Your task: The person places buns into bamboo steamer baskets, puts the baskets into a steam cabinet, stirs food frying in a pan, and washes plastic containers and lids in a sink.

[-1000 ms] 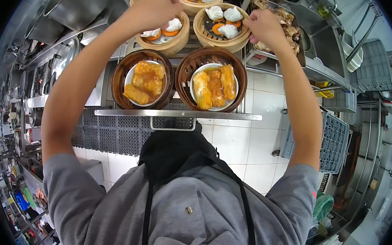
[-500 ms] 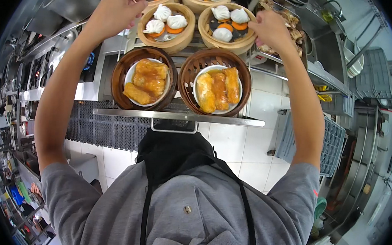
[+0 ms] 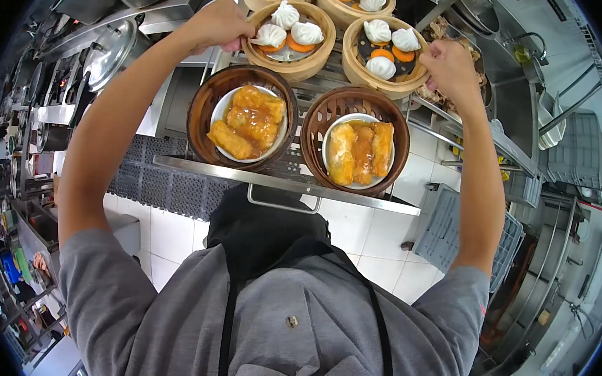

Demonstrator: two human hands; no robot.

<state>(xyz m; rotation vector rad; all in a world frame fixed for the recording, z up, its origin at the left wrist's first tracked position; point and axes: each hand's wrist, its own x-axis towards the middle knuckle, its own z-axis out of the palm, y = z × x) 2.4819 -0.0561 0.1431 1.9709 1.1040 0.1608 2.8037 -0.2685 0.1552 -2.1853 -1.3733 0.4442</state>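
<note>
The rack carries six round baskets in three rows of two. The left light basket and right light basket form the middle row, just beside each other and behind the front pair. Each contains three white dumplings set among orange slices.

Left hand: positioned at the rack's left edge. The fingers are curled, nearly closed, with the tips at the outer left rim of the left light basket. Whether they grip the rim cannot be told.

Right hand: positioned at the rack's right edge. Thumb and forefinger are bent close together at the outer right rim of the right light basket. Grip on the rim cannot be confirmed.

Front row, next to the rack's front edge: left dark basket and right dark basket, slightly apart. Each contains a white dish of glazed rolls. Two further light baskets form the rear row, also containing dumplings.
</note>
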